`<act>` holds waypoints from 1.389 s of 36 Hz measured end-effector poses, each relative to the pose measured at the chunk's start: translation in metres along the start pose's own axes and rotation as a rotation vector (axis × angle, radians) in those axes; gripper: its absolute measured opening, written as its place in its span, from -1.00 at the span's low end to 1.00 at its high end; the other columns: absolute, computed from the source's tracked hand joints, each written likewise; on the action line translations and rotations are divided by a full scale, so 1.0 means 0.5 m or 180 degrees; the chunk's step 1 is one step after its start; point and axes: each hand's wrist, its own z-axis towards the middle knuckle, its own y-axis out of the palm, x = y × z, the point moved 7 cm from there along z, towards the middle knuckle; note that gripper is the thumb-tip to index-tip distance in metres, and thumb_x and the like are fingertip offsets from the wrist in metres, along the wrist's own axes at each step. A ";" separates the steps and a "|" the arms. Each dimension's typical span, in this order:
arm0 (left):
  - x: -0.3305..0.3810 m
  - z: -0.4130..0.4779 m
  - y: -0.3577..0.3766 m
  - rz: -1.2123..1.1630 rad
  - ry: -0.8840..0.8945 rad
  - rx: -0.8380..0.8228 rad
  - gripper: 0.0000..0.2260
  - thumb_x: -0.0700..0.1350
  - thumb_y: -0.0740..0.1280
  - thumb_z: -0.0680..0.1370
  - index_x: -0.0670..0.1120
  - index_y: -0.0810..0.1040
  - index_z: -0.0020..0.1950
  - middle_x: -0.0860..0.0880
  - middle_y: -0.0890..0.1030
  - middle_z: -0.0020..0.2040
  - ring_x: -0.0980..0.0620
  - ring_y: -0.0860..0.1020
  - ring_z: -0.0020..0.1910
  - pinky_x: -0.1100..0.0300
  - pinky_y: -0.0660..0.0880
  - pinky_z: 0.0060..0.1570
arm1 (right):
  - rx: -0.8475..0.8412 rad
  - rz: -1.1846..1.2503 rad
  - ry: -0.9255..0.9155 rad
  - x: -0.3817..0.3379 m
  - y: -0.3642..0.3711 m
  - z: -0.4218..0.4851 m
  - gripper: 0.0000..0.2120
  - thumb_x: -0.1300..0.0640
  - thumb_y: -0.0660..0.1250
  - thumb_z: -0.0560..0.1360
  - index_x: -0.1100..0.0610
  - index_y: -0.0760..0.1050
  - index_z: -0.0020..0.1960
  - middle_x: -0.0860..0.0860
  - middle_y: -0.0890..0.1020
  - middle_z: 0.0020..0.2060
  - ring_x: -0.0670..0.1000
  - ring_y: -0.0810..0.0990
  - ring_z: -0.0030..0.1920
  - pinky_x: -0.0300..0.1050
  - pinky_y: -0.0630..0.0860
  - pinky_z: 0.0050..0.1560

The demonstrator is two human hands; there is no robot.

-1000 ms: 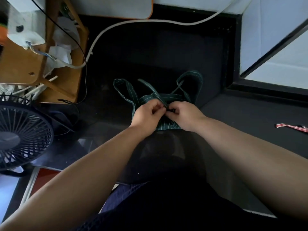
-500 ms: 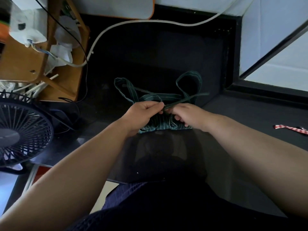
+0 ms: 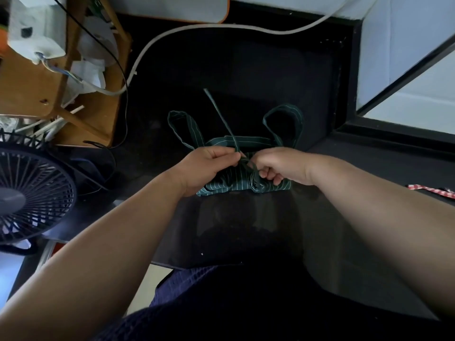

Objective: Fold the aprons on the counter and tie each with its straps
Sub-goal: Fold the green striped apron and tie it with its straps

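Folded dark green white-striped cloth apron [image 3: 242,184] is laid at mid-frame on the black glossy counter [image 3: 369,173]. One thin green strap [image 3: 221,119] is pinched by the left hand [image 3: 209,168] and runs toward the upper frame; another strap end is gripped by the curled right hand [image 3: 280,166]. Two strap loops are spread above the bundle.

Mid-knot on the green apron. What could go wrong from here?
1. The left hand pinches the strap only at its fingertips; that grip may slip before the knot tightens.
2. The right hand grips the strap over the folded apron; pulling may bunch or unfold it.
3. Two loops lie loose behind the fold, outside the tie, and may snag.
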 end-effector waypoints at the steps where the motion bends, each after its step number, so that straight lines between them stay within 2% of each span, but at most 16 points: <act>1: 0.002 -0.001 0.003 -0.0029 0.0018 -0.0067 -0.86 0.03 0.36 0.51 0.04 0.68 -0.05 0.04 0.67 0.01 0.05 0.56 0.14 0.02 0.36 0.36 | -0.0002 0.0013 0.0022 0.001 -0.001 0.002 -0.79 0.04 0.19 0.55 0.08 0.52 0.08 -0.02 0.44 -0.29 -0.03 0.39 -0.21 -0.16 0.38 -0.20; 5: 0.011 0.001 0.011 0.0166 0.0169 -0.0237 -0.88 -0.09 0.26 0.60 -0.03 0.57 -0.09 0.01 0.57 -0.08 0.09 0.48 -0.03 0.14 0.41 0.11 | 0.0052 -0.0581 0.0006 -0.011 0.004 -0.005 -0.48 -0.25 -0.02 0.58 -0.02 0.34 0.41 -0.08 0.47 -0.19 -0.14 0.43 -0.20 -0.27 0.40 -0.21; 7: 0.013 0.003 0.012 0.0246 0.0177 -0.0223 -0.87 -0.10 0.27 0.60 -0.02 0.56 -0.12 0.08 0.57 -0.16 0.15 0.47 -0.10 0.22 0.42 0.00 | 0.0019 -0.0672 -0.0021 -0.015 0.003 -0.013 -0.38 -0.34 -0.04 0.52 0.01 0.37 0.39 -0.10 0.46 -0.17 -0.14 0.44 -0.18 -0.28 0.41 -0.19; 10: 0.011 0.008 0.011 0.0331 0.0190 -0.0082 -0.89 -0.08 0.31 0.58 0.00 0.62 -0.10 0.06 0.61 -0.12 0.14 0.52 -0.08 0.23 0.45 -0.01 | 0.0118 -0.0827 -0.0266 -0.014 -0.001 -0.015 -0.51 -0.38 0.13 0.43 -0.01 0.56 -0.02 -0.14 0.51 -0.22 -0.16 0.47 -0.18 -0.26 0.40 -0.19; 12: 0.011 0.009 0.011 0.0162 0.0176 0.0015 -0.90 -0.08 0.34 0.56 0.01 0.65 -0.08 0.07 0.66 -0.12 0.15 0.58 -0.08 0.25 0.51 -0.03 | 0.0398 -0.0976 -0.0507 -0.017 -0.002 -0.013 -0.62 -0.27 0.29 0.44 0.02 0.45 -0.30 -0.13 0.42 -0.40 -0.14 0.40 -0.34 -0.24 0.31 -0.29; 14: 0.011 0.010 0.009 -0.0071 0.0157 0.0101 -0.91 -0.11 0.36 0.55 -0.04 0.66 -0.08 0.07 0.68 -0.10 0.14 0.62 -0.06 0.23 0.54 0.03 | 0.0667 -0.0788 -0.0607 -0.017 0.001 -0.012 -0.57 -0.18 0.33 0.47 0.08 0.34 -0.39 -0.08 0.33 -0.48 -0.09 0.33 -0.42 -0.19 0.26 -0.33; 17: 0.013 0.008 0.009 -0.0363 0.0169 0.0159 -0.90 -0.16 0.35 0.55 -0.04 0.66 -0.11 0.09 0.69 -0.07 0.13 0.62 0.01 0.17 0.50 0.17 | 0.0821 -0.0318 -0.0417 -0.012 0.003 -0.015 -0.61 -0.13 0.29 0.52 0.14 0.43 -0.31 -0.05 0.36 -0.47 -0.08 0.35 -0.42 -0.16 0.29 -0.33; 21: 0.011 0.004 0.011 -0.0495 0.0144 0.0173 -0.90 -0.16 0.35 0.55 -0.02 0.67 -0.06 0.09 0.69 -0.05 0.12 0.62 0.09 0.20 0.47 0.22 | 0.0553 -0.0180 -0.0166 -0.014 0.003 -0.014 -0.72 -0.09 0.22 0.56 0.03 0.57 -0.19 -0.15 0.50 -0.26 -0.14 0.43 -0.16 -0.24 0.33 -0.19; 25: 0.010 0.000 0.008 -0.0567 0.0182 0.0155 -0.90 -0.20 0.36 0.53 -0.04 0.66 -0.09 0.13 0.70 -0.12 0.23 0.62 -0.01 0.36 0.48 0.05 | 0.0018 0.0481 0.0021 -0.012 0.018 -0.015 -0.87 0.01 0.28 0.53 -0.03 0.59 -0.01 -0.12 0.42 -0.16 -0.14 0.36 -0.14 -0.24 0.29 -0.09; 29: 0.014 -0.004 0.010 -0.0810 0.0322 0.0044 -0.90 -0.21 0.38 0.45 -0.09 0.64 -0.06 0.08 0.70 -0.16 0.20 0.64 -0.05 0.40 0.50 -0.04 | -0.0266 0.1002 0.0109 -0.006 0.028 -0.016 -0.76 -0.01 0.26 0.51 0.01 0.54 0.14 -0.03 0.39 -0.07 -0.06 0.35 -0.02 -0.16 0.28 0.08; 32: 0.014 -0.006 0.009 -0.0926 0.0366 -0.0022 -0.76 -0.13 0.40 0.36 -0.15 0.64 0.00 0.00 0.70 -0.05 0.09 0.63 0.06 0.32 0.51 0.06 | -0.0275 0.1220 0.0071 -0.005 0.030 -0.019 -0.84 -0.07 0.30 0.49 -0.06 0.54 0.02 -0.05 0.46 0.02 -0.07 0.39 0.07 -0.14 0.22 0.19; 35: 0.012 -0.008 0.010 -0.1001 0.0340 -0.0022 -0.83 -0.17 0.40 0.36 -0.10 0.68 -0.07 0.01 0.70 -0.05 0.10 0.64 0.04 0.31 0.53 0.06 | -0.0191 0.1524 -0.0051 -0.008 0.029 -0.021 -0.86 -0.04 0.36 0.43 -0.05 0.55 -0.28 -0.10 0.50 -0.09 -0.07 0.41 0.00 -0.14 0.26 0.18; 37: 0.013 -0.010 0.010 -0.0994 0.0347 0.0058 -0.89 -0.21 0.40 0.41 -0.08 0.67 -0.11 0.04 0.71 -0.10 0.13 0.64 0.01 0.31 0.53 0.05 | -0.0144 0.1708 -0.0078 -0.003 0.027 -0.020 -0.89 -0.05 0.40 0.37 -0.03 0.52 -0.24 -0.09 0.52 -0.10 -0.02 0.42 0.05 -0.12 0.29 0.18; 43: 0.005 -0.012 0.002 -0.0529 0.0353 0.0426 -0.89 -0.20 0.42 0.47 -0.02 0.65 -0.24 0.10 0.67 -0.18 0.14 0.61 -0.07 0.18 0.50 0.11 | 0.0872 0.0993 -0.0448 0.011 0.015 -0.032 -0.73 0.13 0.33 0.54 0.08 0.30 -0.27 0.03 0.44 -0.33 -0.08 0.38 -0.28 -0.33 0.34 -0.24; 47: -0.003 -0.025 -0.005 0.0137 0.0465 0.1153 -0.86 -0.15 0.38 0.54 0.07 0.60 -0.18 0.12 0.61 -0.21 0.16 0.56 -0.16 0.28 0.48 -0.09 | 0.1451 0.0554 -0.0575 0.020 0.009 -0.046 -0.68 0.18 0.28 0.56 0.09 0.23 -0.30 0.15 0.44 -0.32 0.03 0.36 -0.31 -0.18 0.28 -0.39; 50: -0.011 -0.055 -0.035 0.0237 0.0433 0.1873 -0.88 -0.09 0.35 0.57 0.08 0.52 -0.16 0.11 0.57 -0.22 0.15 0.52 -0.21 0.33 0.43 -0.24 | 0.1701 0.0409 -0.0526 0.038 -0.005 -0.056 -0.68 0.19 0.24 0.58 0.07 0.21 -0.29 0.07 0.34 -0.45 0.00 0.28 -0.46 -0.13 0.25 -0.42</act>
